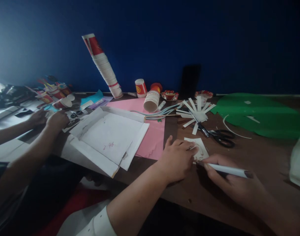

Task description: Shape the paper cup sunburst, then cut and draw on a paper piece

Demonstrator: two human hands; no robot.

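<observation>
My right hand (231, 178) is closed around a white marker (230, 170) with a dark end. Its tip meets the lower edge of a small white paper piece (200, 147), which carries brownish drawn lines. Pressed over the left side of that paper is my left hand (178, 159), fingers laid down and thumb apart; part of the paper is hidden beneath them. Just behind the paper lie black-handled scissors (224, 137). Their blades reach over a fan of white paper strips (199, 116).
A white open box (110, 134) rests partly on pink paper (156, 134). Behind it lean stacked paper cups (107, 72). Green paper (260, 114) lies right. At the left, another person's hands (57, 121) work over small pieces; several cups (58, 93) stand beyond.
</observation>
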